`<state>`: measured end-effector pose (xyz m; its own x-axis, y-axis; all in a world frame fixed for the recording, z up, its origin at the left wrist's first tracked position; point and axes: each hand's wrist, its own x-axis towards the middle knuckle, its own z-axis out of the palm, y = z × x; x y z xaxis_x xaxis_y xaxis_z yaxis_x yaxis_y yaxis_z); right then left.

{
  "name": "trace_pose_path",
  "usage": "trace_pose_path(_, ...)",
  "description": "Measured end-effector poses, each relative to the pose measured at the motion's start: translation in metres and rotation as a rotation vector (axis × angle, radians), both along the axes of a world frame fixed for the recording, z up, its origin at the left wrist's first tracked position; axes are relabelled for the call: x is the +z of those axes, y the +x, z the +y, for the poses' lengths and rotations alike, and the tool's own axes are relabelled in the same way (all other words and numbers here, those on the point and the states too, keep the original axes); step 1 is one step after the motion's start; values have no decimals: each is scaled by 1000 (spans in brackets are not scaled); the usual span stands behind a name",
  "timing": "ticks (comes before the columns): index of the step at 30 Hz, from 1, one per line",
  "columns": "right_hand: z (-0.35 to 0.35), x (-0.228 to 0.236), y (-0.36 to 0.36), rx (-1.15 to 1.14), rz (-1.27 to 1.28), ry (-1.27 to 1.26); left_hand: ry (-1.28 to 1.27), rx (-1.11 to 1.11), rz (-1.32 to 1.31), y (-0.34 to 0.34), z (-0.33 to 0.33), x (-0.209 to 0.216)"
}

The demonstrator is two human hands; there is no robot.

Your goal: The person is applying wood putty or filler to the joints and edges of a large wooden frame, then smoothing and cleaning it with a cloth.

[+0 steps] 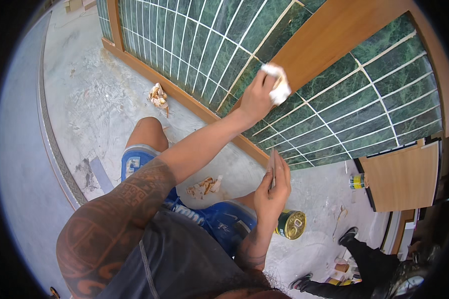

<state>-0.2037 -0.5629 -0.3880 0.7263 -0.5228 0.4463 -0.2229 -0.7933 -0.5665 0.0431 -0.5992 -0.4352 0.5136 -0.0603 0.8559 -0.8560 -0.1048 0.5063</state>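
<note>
My left hand (257, 94) is closed round a crumpled white wipe (278, 84) with brown stains, slightly blurred. It is at the edge of a broad brown wooden strip (324, 42) that runs between two panels of green marbled tiles (329, 112) with pale joints. Lower down, my right hand (274, 192) pinches a thin, flat greyish piece (271, 167) between thumb and fingers, near the tiles' lower edge; its kind is not clear. Just beside the right wrist, a round tin (292, 224) with a gold ring-pull lid stands on the floor.
Stained crumpled wipes lie on the dusty floor, one by the wooden base rail (158, 95) and another near my legs (204, 188). Another tin (356, 181) stands by a light wooden panel (401, 177) at right. A person in dark trousers (371, 254) is at lower right.
</note>
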Motion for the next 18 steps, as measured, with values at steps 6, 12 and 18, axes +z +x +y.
trace_pose_path(6, 16, -2, 7, -39, 20, 105, -75, 87, 115, 6, 0, -26)
trace_pose_path(12, 8, -7, -2, -43, 38, 71, -86, 104, 57, 13, -8, 40)
trace_pose_path(18, 12, -10, 1, -24, 5, 78, -111, 83, 167, 8, -5, 17)
